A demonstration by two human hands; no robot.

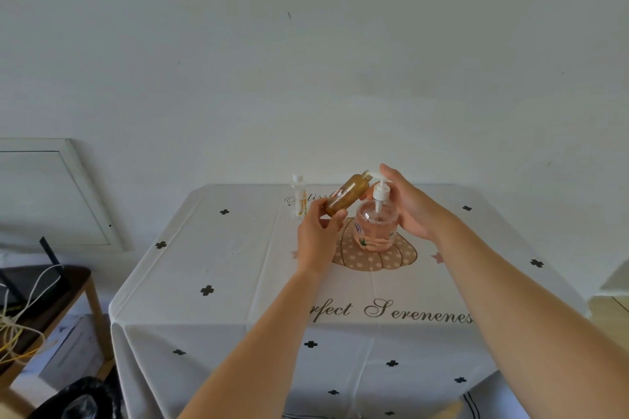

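Observation:
My left hand (318, 231) grips a small amber bottle (347, 194) by its lower end, tilted so its open threaded neck points up and right at the white pump nozzle. The clear pump dispenser (376, 226) with pink liquid stands upright on the table. Over its white pump head (380, 190) lies my right hand (410, 206), fingers fairly straight and palm against the pump; whether it presses down I cannot tell.
A small clear bottle with a white cap (299, 196) stands behind my left hand. The white printed tablecloth (238, 265) covers the table against the wall. At the left is a dark side table (44, 299) with cables and a router.

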